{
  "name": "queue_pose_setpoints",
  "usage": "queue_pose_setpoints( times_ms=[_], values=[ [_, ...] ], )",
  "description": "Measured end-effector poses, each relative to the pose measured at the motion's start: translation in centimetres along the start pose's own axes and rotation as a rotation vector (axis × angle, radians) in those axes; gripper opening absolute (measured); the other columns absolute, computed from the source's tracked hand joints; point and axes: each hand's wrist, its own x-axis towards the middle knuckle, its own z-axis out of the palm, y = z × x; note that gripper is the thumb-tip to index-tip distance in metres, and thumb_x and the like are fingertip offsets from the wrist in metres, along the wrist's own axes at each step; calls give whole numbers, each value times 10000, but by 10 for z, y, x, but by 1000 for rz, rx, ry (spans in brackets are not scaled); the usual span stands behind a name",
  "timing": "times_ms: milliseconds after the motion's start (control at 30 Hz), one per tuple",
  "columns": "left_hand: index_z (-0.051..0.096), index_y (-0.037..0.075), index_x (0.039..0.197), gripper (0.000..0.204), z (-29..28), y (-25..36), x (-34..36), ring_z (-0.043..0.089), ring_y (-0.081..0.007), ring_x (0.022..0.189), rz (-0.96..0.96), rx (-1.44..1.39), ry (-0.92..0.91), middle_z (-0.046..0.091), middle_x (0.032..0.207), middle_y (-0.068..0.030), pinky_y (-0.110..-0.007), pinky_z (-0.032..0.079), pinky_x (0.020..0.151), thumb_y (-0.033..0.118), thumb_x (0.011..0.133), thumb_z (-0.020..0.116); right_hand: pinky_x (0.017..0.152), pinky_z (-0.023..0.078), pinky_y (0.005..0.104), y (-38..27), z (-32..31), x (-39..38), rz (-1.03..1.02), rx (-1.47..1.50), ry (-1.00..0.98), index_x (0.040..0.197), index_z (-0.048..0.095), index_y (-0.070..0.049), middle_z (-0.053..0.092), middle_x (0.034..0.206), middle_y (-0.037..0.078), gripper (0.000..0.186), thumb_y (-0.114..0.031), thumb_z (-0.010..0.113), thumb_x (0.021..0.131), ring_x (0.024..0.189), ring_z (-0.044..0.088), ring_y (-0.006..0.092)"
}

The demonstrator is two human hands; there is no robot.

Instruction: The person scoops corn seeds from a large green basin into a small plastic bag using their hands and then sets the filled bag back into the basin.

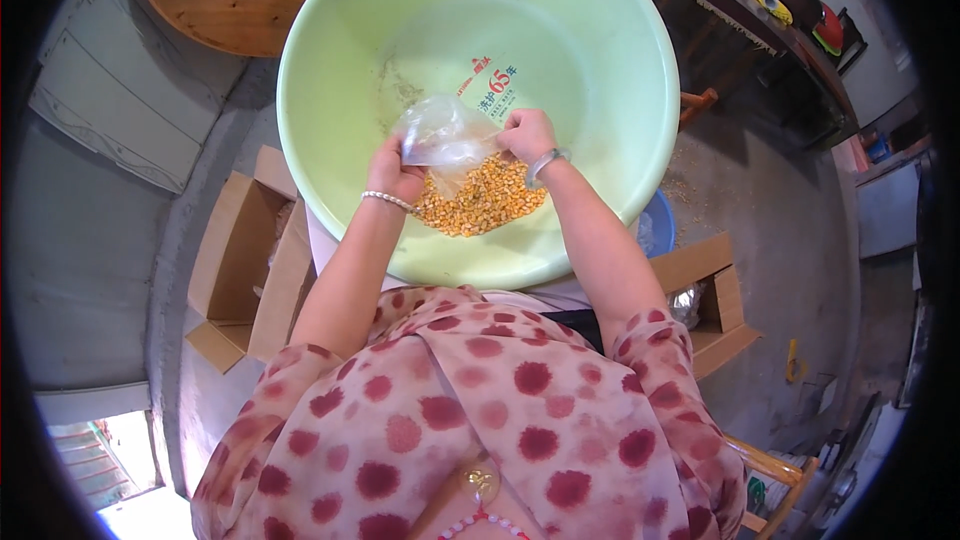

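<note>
Your left hand (393,176) and right hand (526,134) are both clamped on the clear bag (440,135), held over the corn (482,200) in the green basin (330,50); tilt it low and pinch the corners so kernels fall inside. You have two boxes (240,260), one bag, one basin and one corn heap.

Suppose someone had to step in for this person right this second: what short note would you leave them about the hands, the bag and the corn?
Left hand: gripping one side of the clear plastic bag, wrist with a bead bracelet.
Right hand: gripping the bag's other side, wrist with a pale bangle.
Bag: held over the big pale green basin, mouth down toward the kernels; it looks nearly empty.
Corn kernels: a yellow pile on the basin's bottom, right under the bag.
Done: most or all of the corn seems to be in the basin.
Left: probably shake out any last kernels and put the bag aside.
Nearby: open cardboard boxes on the floor at both sides.
</note>
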Motion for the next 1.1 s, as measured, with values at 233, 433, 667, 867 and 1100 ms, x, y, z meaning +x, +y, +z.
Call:
queue_pose_setpoints(
  times_ms=[233,433,667,867,1100],
  values=[
    [504,33,830,119,-15,33,7,501,-120,590,413,32,225,530,696,-32,-244,424,511,136,845,444,497,482,283,5,-28,13,219,-240,71,643,553,-13,580,580,87,62,-1,582,589,513,598,185],
    [534,13,791,80,0,26,1,497,-91,554,559,504,186,517,635,-16,-214,391,476,91,783,547,905,363,317,-11,-12,-5,-443,-123,-110,1151,451,-67,508,1123,129,575,-159,636,613,1067,470,253],
    [527,11,731,104,36,-4,-15,448,-38,468,423,635,-172,496,561,16,-164,347,413,67,731,615,846,404,307,-34,28,-27,-503,-77,-245,1113,489,-54,542,1055,166,497,-179,631,653,960,529,273],
    [529,25,718,148,31,-1,-16,418,-40,460,654,984,-194,481,530,14,-182,314,410,99,694,654,596,459,297,-7,15,-6,-124,75,-166,792,634,-35,611,728,139,181,-8,492,684,626,590,221],
    [598,80,734,113,-7,7,1,560,-328,667,799,1946,16,580,651,-132,-408,448,609,171,686,550,629,461,304,-17,15,-12,-439,-91,109,854,627,-71,611,753,138,220,-20,515,672,681,597,231]
  ],
)
